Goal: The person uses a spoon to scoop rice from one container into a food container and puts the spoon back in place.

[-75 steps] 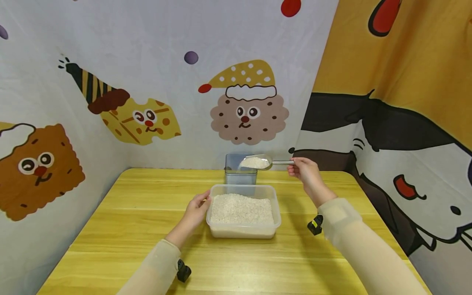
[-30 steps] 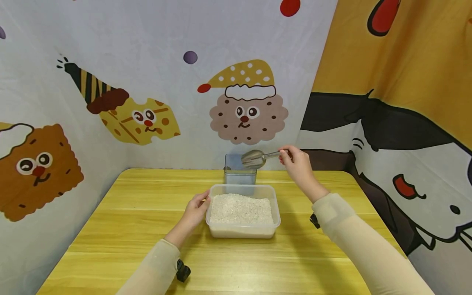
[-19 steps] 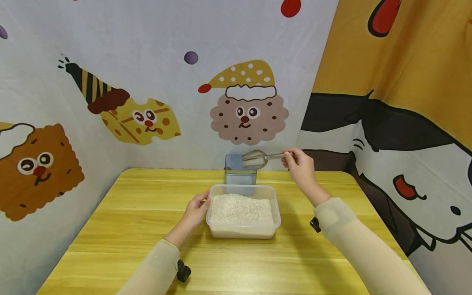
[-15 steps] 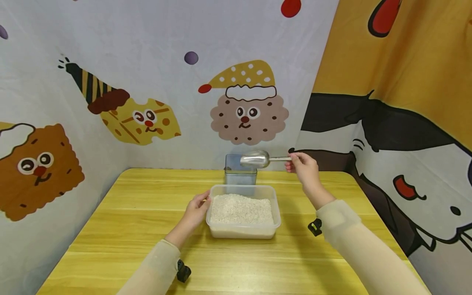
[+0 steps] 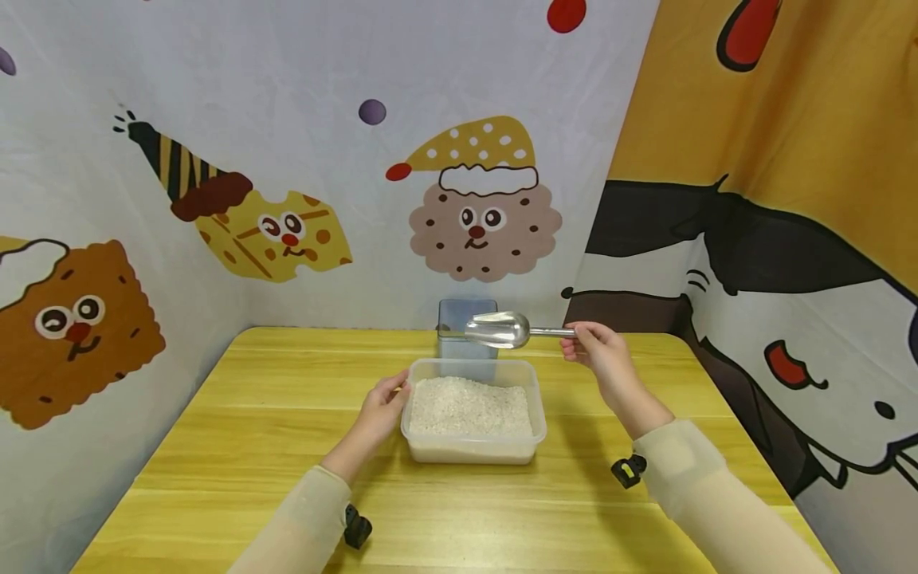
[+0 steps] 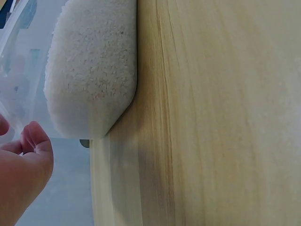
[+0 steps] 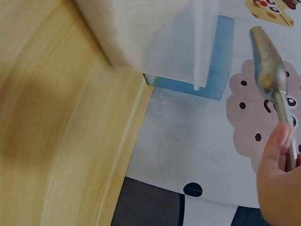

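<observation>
A clear plastic tub (image 5: 534,434) full of white rice (image 5: 469,405) sits mid-table. My left hand (image 5: 380,408) rests against its left wall with relaxed fingers; the left wrist view shows the rice (image 6: 91,70) through the tub wall and my fingers (image 6: 33,150) beside it. My right hand (image 5: 595,347) pinches the handle of a metal scoop (image 5: 500,328), held level in the air above the tub's far edge; I see no rice in its bowl. The right wrist view shows the scoop (image 7: 268,61) above my fingers (image 7: 277,155). Behind the tub stands a blue-grey container (image 5: 459,315).
The yellow wooden table (image 5: 251,422) is boxed in by cartoon-printed cloth walls at the back, left and right. Small black devices hang under both wrists (image 5: 356,528) (image 5: 629,470). Bare tabletop lies left, right and in front of the tub.
The scoop held rice over the blue-grey container, tipped it out, and has since levelled and come back and down towards the tub. My left hand has stayed put.
</observation>
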{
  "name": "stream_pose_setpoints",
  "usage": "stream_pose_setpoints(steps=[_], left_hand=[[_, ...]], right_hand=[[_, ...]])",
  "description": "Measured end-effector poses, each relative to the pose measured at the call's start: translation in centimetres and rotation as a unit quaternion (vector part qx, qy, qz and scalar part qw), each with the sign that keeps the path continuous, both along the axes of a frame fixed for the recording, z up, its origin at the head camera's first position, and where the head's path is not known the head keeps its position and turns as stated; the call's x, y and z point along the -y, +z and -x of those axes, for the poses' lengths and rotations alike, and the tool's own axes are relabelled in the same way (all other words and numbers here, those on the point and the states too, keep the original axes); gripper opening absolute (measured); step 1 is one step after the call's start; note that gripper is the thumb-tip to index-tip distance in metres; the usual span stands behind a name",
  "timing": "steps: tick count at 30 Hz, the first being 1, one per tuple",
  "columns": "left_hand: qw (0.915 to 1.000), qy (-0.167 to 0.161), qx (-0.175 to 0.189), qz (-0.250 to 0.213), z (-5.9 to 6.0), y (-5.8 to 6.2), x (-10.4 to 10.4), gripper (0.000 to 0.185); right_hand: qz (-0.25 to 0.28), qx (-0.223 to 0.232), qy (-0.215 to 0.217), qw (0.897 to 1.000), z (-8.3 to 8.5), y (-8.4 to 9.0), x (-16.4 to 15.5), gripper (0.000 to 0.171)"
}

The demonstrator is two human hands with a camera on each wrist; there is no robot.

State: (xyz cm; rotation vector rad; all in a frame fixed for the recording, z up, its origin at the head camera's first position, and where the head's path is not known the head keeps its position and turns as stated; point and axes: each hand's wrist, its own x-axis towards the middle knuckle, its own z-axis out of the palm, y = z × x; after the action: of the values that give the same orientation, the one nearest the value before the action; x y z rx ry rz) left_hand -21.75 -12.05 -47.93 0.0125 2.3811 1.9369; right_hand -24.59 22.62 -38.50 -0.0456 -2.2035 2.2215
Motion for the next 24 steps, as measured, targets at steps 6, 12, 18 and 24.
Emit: stream_pose_setpoints(steps=[6,12,18,24], left_hand=[[1.0000,0.006,-0.004,0.003,0.1,-0.3,-0.1,0.043],[0.9999,0.007,-0.001,0.009,0.1,-0.4,0.0,0.043],[1.0000,0.006,-0.001,0.008,0.2,-0.4,0.0,0.043],[1.0000,0.005,0.002,0.008,0.1,-0.3,0.0,0.044]], right_hand=[[-0.047,-0.083,0.024,0.995,-1.3,-1.0,0.1,0.039],[-0.167,-0.198,0.053,0.964,-2.6,-2.2,0.7,0.025],[-0.291,-0.277,0.040,0.915,-3.0,-3.2,1.6,0.017],[-0.347,-0.351,0.054,0.868,-3.1,-3.8,2.4,0.018]])
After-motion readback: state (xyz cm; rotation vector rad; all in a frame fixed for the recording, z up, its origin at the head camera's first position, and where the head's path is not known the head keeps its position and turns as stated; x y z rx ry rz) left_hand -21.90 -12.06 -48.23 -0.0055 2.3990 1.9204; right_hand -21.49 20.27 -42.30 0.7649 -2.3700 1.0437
